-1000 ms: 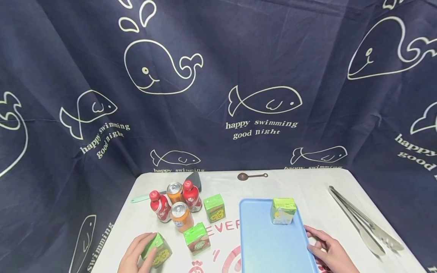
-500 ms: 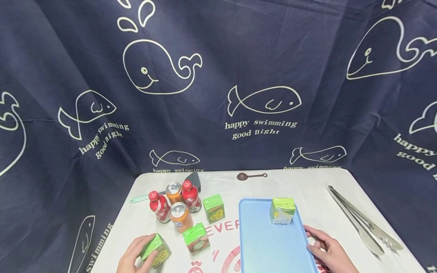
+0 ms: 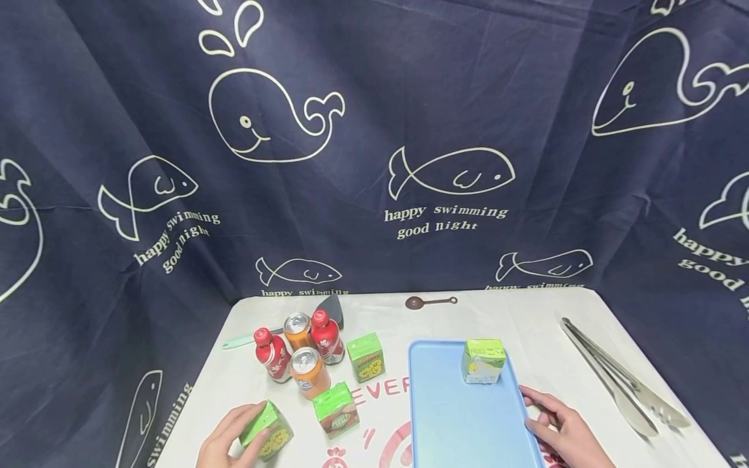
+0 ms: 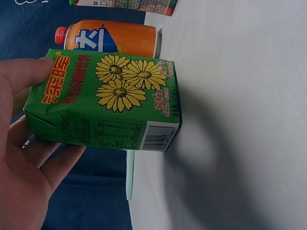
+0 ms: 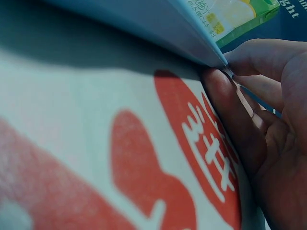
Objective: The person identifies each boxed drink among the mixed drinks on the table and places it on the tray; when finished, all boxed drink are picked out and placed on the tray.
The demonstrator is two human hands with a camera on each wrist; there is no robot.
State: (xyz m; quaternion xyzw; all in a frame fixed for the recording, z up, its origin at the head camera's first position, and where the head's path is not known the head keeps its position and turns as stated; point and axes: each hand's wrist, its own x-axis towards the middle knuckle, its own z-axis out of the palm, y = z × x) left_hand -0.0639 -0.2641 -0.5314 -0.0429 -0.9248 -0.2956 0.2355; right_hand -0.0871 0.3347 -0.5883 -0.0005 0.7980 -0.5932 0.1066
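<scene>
My left hand (image 3: 229, 437) grips a green drink carton (image 3: 270, 431) with yellow flowers on its side, at the near left of the table. In the left wrist view, the thumb lies on one side of the carton (image 4: 105, 96) and the other fingers go behind it. My right hand (image 3: 564, 426) holds the right edge of a light blue tray (image 3: 462, 422), thumb and forefinger at the rim. The right wrist view has the fingers (image 5: 256, 57) meeting the tray's edge (image 5: 158, 28). A yellow-green carton (image 3: 484, 361) stands on the tray's far right corner.
Left of the tray stand two more green cartons (image 3: 367, 357) (image 3: 336, 409), two red-capped bottles (image 3: 272, 354) (image 3: 328, 337) and two orange cans (image 3: 310, 374) (image 3: 299, 331). A spatula (image 3: 332, 310) lies behind them. A brown spoon (image 3: 430, 302) lies far back, metal tongs (image 3: 623, 380) at right.
</scene>
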